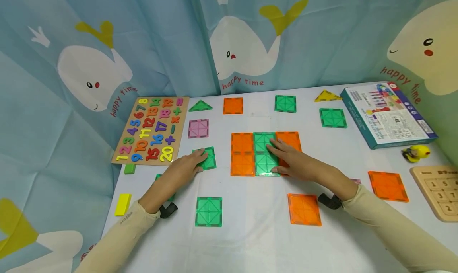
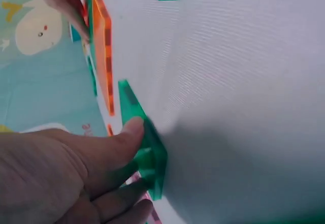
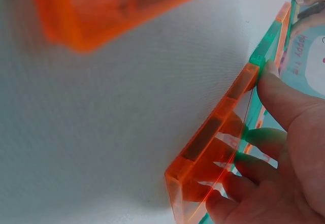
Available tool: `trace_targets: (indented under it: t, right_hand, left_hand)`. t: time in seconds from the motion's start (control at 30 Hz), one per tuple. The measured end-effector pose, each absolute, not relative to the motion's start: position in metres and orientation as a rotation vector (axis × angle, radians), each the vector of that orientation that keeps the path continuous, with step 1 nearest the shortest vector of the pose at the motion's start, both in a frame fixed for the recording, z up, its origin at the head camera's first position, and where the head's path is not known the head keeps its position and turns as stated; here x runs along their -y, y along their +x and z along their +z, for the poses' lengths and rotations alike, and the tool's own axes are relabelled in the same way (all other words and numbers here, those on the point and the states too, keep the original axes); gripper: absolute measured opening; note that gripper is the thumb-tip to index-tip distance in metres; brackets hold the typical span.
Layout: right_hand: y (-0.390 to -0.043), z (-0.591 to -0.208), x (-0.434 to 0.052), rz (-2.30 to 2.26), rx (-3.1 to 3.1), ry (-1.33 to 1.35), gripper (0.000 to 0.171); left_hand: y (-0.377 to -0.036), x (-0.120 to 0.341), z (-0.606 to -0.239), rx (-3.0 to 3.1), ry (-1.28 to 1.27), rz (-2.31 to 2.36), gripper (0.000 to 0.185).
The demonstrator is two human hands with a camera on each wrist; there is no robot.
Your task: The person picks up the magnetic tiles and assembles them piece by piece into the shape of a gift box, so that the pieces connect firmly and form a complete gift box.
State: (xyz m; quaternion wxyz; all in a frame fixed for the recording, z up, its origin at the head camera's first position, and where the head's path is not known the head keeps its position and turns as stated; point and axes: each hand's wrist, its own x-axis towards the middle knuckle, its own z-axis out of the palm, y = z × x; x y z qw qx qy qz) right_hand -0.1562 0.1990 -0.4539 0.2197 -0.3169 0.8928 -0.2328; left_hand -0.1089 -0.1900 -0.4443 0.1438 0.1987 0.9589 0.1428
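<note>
My left hand (image 1: 184,167) holds a green square magnetic tile (image 1: 210,161) at its left side, with thumb and fingertips on it in the left wrist view. My right hand (image 1: 295,157) rests over a joined block of tiles lying flat on the table. Orange tiles (image 1: 242,154) form the block's left column, green tiles (image 1: 265,141) the middle one. The right column of orange tiles (image 1: 291,137) is partly hidden under this hand. In the right wrist view its spread fingers (image 3: 254,168) show through the clear orange tile, and the thumb lies near the green seam.
Loose tiles surround the block, among them a pink square (image 1: 198,128), a near green square (image 1: 208,211) and an orange square (image 1: 304,210). A number board (image 1: 143,123) stands at the left; a box (image 1: 390,114), small yellow toy (image 1: 415,153) and wooden board (image 1: 438,193) lie right.
</note>
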Motion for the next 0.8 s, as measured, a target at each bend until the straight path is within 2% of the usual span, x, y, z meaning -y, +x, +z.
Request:
trace_targets:
  t: [0.27,0.4,0.6,0.8]
  right_hand:
    - [-0.156,-0.455,-0.199,-0.633,-2.469,-0.859,0.083]
    - [-0.157,-0.453,-0.199,-0.642,-2.471,-0.863,0.083]
    - [-0.157,-0.452,-0.199,-0.658,-2.462,-0.858,0.083]
    - [-0.156,-0.453,-0.198,-0.659,-2.461,-0.86,0.083]
  left_hand:
    - [-0.112,0.164,-0.444,-2.648,0.714,0.46,0.055]
    - [-0.114,0.158,-0.443,-2.647,0.702,0.465,0.056]
    - [-0.121,0.162,-0.446,-2.634,0.684,0.535,0.054]
    - [-0.147,0.176,-0.449,-2.66,0.669,0.698,0.048]
